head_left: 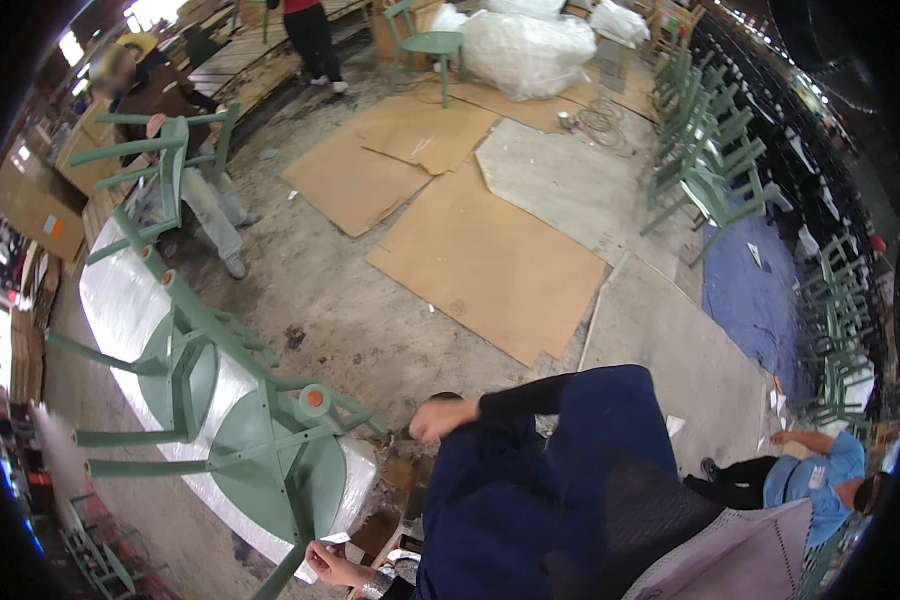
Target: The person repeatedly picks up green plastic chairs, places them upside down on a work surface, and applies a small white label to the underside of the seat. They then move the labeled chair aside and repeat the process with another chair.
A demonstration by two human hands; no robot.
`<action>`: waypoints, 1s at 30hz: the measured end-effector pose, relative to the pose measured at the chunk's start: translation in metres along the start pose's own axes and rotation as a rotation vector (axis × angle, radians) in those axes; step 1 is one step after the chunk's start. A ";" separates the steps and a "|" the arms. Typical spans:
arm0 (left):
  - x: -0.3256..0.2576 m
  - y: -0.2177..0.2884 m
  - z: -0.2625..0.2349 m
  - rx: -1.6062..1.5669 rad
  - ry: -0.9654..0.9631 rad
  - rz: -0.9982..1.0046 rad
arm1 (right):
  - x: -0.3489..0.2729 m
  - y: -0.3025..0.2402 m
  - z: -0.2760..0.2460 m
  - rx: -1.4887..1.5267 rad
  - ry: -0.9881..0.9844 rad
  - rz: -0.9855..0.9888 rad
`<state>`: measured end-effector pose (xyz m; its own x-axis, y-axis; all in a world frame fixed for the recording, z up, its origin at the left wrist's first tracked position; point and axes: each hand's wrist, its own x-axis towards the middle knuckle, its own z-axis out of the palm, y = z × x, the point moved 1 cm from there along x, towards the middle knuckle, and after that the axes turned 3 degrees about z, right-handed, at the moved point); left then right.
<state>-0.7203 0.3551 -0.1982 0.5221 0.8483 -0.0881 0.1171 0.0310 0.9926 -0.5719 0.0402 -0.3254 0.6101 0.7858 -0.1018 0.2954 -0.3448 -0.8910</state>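
Note:
Green wooden chairs lie tipped over on a long bench covered in shiny wrap. The nearest chair turns its round seat's underside up, its legs pointing left. At its lower leg is my left hand, fingers closed at a small white piece; whether they also touch the leg is unclear. My right hand is curled near my navy-clad body, just right of the chair's frame; whatever it holds, if anything, is hidden. Behind the nearest chair lies a second green chair.
At the far left a person handles another green chair. Cardboard sheets cover the floor. Stacked green chairs line the right side. A person in light blue is at the lower right. White plastic bundles stand at the back.

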 end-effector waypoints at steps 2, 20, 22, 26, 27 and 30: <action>0.001 0.001 0.019 -0.028 -0.073 0.010 | -0.096 0.133 -0.044 -0.015 0.349 0.512; -0.039 0.000 0.033 0.067 -0.251 0.069 | -0.221 0.191 -0.075 -0.244 0.616 0.784; -0.038 0.011 0.040 0.095 -0.267 0.004 | -0.088 0.087 -0.031 0.385 0.463 0.607; -0.047 0.018 0.025 0.000 -0.139 0.036 | 0.025 -0.181 -0.006 0.156 0.155 0.014; -0.060 0.028 0.024 -0.038 -0.095 -0.011 | 0.025 -0.211 0.006 0.192 0.118 -0.050; -0.079 0.039 0.017 -0.431 -0.141 0.047 | 0.040 -0.240 0.027 0.265 -0.047 -0.072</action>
<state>-0.7425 0.2806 -0.1542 0.6319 0.7747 -0.0231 -0.2560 0.2367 0.9373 -0.6381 0.1682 -0.1276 0.5580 0.8284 -0.0487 0.1309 -0.1457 -0.9806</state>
